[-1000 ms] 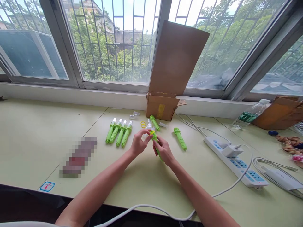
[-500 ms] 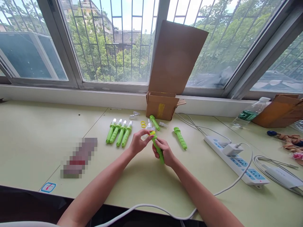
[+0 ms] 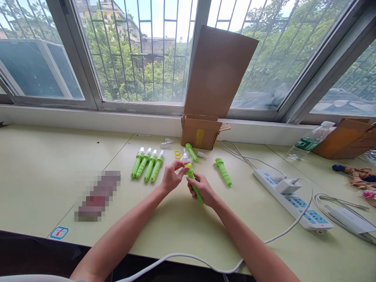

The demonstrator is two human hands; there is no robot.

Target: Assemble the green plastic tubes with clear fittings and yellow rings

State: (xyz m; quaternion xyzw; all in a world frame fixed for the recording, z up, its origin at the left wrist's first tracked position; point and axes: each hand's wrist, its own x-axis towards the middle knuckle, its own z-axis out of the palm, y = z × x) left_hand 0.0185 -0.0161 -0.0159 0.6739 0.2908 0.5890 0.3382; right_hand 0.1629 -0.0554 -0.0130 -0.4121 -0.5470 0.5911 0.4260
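My right hand [image 3: 205,188] is wrapped round a green plastic tube-shaped handle [image 3: 197,194], tilted with its wide end up and to the left. At that end my left hand [image 3: 172,178] pinches a small yellow ring [image 3: 188,165] between thumb and fingers; whether it sits on the rim or just above it, I cannot tell. Beyond the hands lie more yellow rings [image 3: 177,154], clear plastic caps [image 3: 185,156] and a green handle [image 3: 192,152]. Several green handles with clear tips [image 3: 149,166] lie in a row to the left. Another green handle [image 3: 223,172] rests to the right.
A cardboard box [image 3: 199,133] with its flap raised stands against the window ledge. On the right are a white power strip [image 3: 293,201] with cables, a charger [image 3: 351,219] and a plastic bottle [image 3: 310,141]. A blurred-out object [image 3: 100,196] lies left. A white cable [image 3: 176,256] crosses the front edge.
Both hands stay in nearly the same place. The fingers of my left hand have shifted slightly at the yellow ring, and my right hand's grip on the handle has moved slightly.
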